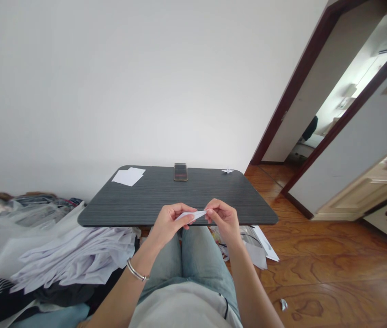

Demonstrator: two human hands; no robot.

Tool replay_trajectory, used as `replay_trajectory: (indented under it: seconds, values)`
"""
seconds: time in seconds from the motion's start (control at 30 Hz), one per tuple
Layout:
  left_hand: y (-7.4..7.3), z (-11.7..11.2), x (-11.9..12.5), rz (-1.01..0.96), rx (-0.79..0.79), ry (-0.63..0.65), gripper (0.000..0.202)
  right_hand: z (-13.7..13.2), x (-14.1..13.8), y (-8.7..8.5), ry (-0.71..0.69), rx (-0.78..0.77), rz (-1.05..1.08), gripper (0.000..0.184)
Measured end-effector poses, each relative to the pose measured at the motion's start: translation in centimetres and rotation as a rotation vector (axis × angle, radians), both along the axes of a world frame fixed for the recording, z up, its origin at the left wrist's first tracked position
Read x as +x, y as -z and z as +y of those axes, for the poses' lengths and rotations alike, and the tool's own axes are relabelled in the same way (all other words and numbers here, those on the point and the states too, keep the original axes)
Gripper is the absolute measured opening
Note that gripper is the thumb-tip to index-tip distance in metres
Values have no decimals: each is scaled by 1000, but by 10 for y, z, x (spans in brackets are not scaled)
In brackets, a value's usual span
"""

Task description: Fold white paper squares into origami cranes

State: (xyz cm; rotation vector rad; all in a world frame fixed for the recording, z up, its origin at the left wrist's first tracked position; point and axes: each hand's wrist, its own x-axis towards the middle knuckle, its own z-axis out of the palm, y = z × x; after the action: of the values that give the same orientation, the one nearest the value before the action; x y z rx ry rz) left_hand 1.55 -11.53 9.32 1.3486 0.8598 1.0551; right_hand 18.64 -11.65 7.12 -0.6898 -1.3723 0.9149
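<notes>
Both my hands are raised over my lap, just in front of the near edge of a dark grey table (166, 200). Between them is a small folded piece of white paper (195, 214), long and narrow. My left hand (170, 223) pinches its left end, and a silver bracelet sits on that wrist. My right hand (224, 218) pinches its right end with thumb and fingers closed.
On the table lie two white sheets (128, 176) at the far left, a phone (180, 171) at the far middle, and a small folded paper figure (228, 171) at the far right. Crumpled clothes and paper (59, 250) pile up on my left. More paper (261, 246) lies on the wooden floor under the table. An open doorway (319, 127) is at right.
</notes>
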Motion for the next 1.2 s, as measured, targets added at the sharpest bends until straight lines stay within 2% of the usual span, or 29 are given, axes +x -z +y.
replay_trajectory:
  seconds: [0.3, 0.67, 1.0, 1.2]
  values:
    - [-1, 1, -4, 59, 52, -36, 22, 3, 7, 7, 118, 85, -130, 3]
    - [-5, 0, -7, 268, 163, -77, 20, 3, 9, 3, 81, -26, -257, 6]
    - [-4, 0, -6, 369, 217, -127, 23, 5, 5, 1, 170, -87, -360, 10]
    - [1, 4, -7, 330, 195, -111, 23, 3, 3, 2, 60, -187, -249, 15]
